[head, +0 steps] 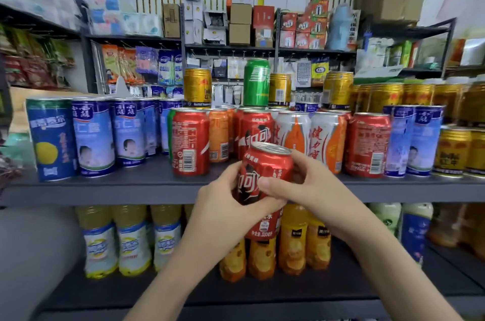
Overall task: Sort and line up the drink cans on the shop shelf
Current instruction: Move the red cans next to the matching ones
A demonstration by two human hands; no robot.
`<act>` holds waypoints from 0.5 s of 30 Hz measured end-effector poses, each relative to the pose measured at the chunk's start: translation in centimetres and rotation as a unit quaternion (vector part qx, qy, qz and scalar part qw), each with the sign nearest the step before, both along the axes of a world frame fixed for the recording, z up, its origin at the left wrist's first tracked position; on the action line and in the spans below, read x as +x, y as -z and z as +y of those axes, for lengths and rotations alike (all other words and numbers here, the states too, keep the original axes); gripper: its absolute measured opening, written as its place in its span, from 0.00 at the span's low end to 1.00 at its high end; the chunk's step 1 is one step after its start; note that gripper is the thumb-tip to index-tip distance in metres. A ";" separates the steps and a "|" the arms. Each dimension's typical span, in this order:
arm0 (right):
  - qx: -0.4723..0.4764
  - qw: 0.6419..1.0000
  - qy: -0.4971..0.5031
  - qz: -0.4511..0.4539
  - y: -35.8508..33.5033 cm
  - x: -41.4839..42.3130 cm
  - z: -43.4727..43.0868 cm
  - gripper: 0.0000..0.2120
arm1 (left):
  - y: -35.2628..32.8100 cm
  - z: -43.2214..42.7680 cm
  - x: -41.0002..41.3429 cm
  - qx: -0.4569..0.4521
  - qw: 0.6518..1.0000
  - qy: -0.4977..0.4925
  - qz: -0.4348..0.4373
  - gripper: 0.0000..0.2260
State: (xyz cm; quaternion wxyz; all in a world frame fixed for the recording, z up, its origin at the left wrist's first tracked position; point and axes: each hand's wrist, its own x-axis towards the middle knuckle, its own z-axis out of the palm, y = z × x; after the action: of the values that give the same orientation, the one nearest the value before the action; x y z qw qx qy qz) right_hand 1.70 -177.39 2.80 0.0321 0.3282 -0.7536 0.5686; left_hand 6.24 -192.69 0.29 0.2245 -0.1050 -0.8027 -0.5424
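A red cola can (pixel 267 168) hangs tilted in front of the dark shelf (pixel 131 184), held by both hands. My left hand (pixel 228 200) grips its left side and bottom. My right hand (pixel 301 184) grips its right side, thumb across the label. Behind it on the shelf stand more red cola cans (pixel 190 141), an orange can (pixel 218 134), white-and-orange cans (pixel 325 137) and another red can (pixel 367 145). Tall blue cans (pixel 94 134) fill the left. A green can (pixel 256 82) and gold cans (pixel 197 85) are stacked on top.
Gold cans (pixel 451 150) and blue cans (pixel 417 139) crowd the shelf's right end. Bottles of yellow (pixel 131 242) and orange drink (pixel 291 239) stand on the lower shelf. Behind are racks of boxes and packets. The shelf's front strip left of the red cans is bare.
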 end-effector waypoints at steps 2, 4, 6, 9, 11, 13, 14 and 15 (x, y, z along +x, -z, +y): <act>0.003 1.000 0.005 0.005 -0.2 -0.5 1.3 0.28 | -0.4 0.8 -0.5 -0.018 1.000 0.016 -0.011 0.23; -0.001 1.000 0.010 0.015 -0.6 -0.8 2.1 0.28 | -1.2 1.2 -1.1 -0.042 0.998 0.035 -0.025 0.23; -0.015 1.000 0.011 0.019 -1.2 -1.0 2.8 0.27 | -2.2 1.2 -1.7 -0.062 0.996 0.052 -0.034 0.26; -0.033 0.999 0.010 0.024 -2.8 -1.5 3.7 0.24 | -4.5 0.3 -2.1 -0.092 0.993 0.071 -0.017 0.28; -0.046 0.998 0.016 0.032 -4.9 -2.0 4.3 0.25 | -6.7 -0.8 -2.2 -0.122 0.990 0.065 0.029 0.21; -0.062 0.997 0.011 0.034 -7.5 -2.5 4.9 0.25 | -9.0 -1.9 -2.6 -0.162 0.983 0.021 0.079 0.14; -0.067 0.997 0.008 0.036 -9.0 -2.8 5.1 0.24 | -10.1 -2.3 -2.8 -0.189 0.977 -0.006 0.098 0.12; -0.072 0.997 0.006 0.038 -10.5 -3.2 5.2 0.22 | -11.1 -2.7 -3.1 -0.217 0.970 -0.028 0.110 0.10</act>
State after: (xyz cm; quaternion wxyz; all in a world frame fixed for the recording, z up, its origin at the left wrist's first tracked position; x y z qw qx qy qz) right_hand -1.52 -172.15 13.25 0.0876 0.3416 -0.7110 0.6084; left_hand 3.11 -195.37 11.42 0.2984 -0.1873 -0.8744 -0.3337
